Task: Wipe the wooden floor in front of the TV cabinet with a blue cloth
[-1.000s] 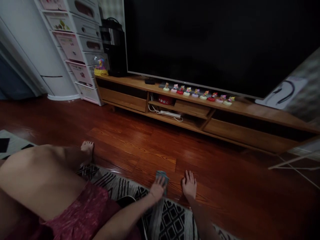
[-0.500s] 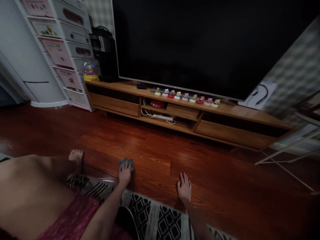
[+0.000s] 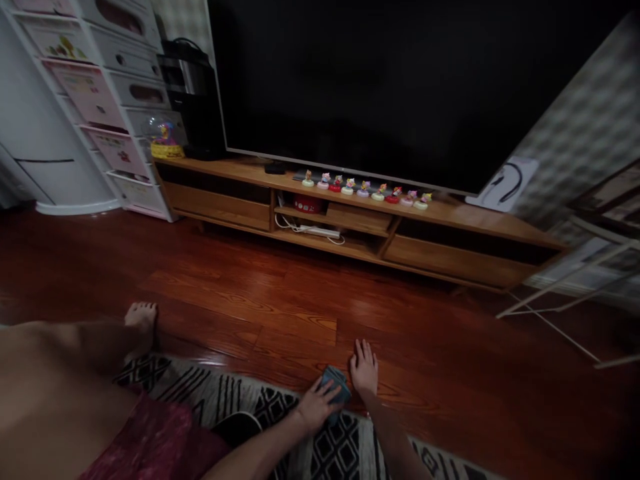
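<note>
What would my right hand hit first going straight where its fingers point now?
Likely the TV stand beyond the floor, though depth is unclear and your right hand might slide beneath.

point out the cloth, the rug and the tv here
cloth [image 3: 341, 380]: head view, on its uncovered far part
rug [image 3: 336, 453]: head view, on its black diamond pattern
tv [image 3: 390, 93]: head view, around the middle of its dark screen
</note>
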`<action>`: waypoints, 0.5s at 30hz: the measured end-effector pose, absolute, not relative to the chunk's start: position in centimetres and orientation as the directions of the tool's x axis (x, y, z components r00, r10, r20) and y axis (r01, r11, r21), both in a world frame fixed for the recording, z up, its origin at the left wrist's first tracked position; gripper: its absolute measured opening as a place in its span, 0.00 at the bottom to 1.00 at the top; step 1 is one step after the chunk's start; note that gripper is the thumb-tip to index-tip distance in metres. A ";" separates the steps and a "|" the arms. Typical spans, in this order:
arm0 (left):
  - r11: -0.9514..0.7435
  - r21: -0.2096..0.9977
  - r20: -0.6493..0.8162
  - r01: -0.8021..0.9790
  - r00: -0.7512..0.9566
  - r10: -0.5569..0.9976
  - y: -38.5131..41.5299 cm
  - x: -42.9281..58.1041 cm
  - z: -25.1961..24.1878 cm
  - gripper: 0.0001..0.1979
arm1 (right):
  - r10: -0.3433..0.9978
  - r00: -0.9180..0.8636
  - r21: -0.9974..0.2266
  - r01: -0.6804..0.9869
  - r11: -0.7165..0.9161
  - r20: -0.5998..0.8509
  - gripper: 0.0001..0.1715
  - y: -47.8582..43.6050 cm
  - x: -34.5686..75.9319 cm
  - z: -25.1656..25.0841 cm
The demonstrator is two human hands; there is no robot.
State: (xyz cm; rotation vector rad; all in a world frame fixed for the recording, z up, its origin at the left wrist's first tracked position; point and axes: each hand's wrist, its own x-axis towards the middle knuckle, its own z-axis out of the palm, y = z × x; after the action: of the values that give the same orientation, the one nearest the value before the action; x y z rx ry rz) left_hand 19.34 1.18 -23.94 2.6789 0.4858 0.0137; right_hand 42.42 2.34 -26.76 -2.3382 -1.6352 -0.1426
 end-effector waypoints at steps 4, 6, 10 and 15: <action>-0.735 0.386 -0.168 0.557 0.826 0.537 5.2 16.0 -22.1 0.30 | 0.902 0.363 -0.181 0.928 -0.326 0.234 0.36 2.3 42.3 -26.5; -0.536 0.324 -0.231 0.779 0.615 0.754 8.6 12.1 -20.5 0.36 | 0.902 0.367 -0.185 0.926 -0.330 0.229 0.36 2.3 42.3 -26.5; -0.007 0.139 -0.263 0.990 0.044 0.964 12.8 4.2 -18.6 0.36 | 0.904 0.368 -0.180 0.925 -0.334 0.219 0.36 2.5 42.4 -26.7; 0.119 0.049 -0.214 0.992 -0.106 0.971 11.6 4.2 -18.8 0.33 | 0.908 0.362 -0.175 0.928 -0.329 0.212 0.36 2.5 42.5 -26.8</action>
State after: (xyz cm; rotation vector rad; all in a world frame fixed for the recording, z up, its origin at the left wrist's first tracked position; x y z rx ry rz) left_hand 4.18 11.56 -18.84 1.9598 2.1969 -0.1576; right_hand 42.51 2.48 -26.81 -2.3608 -1.6342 -0.1099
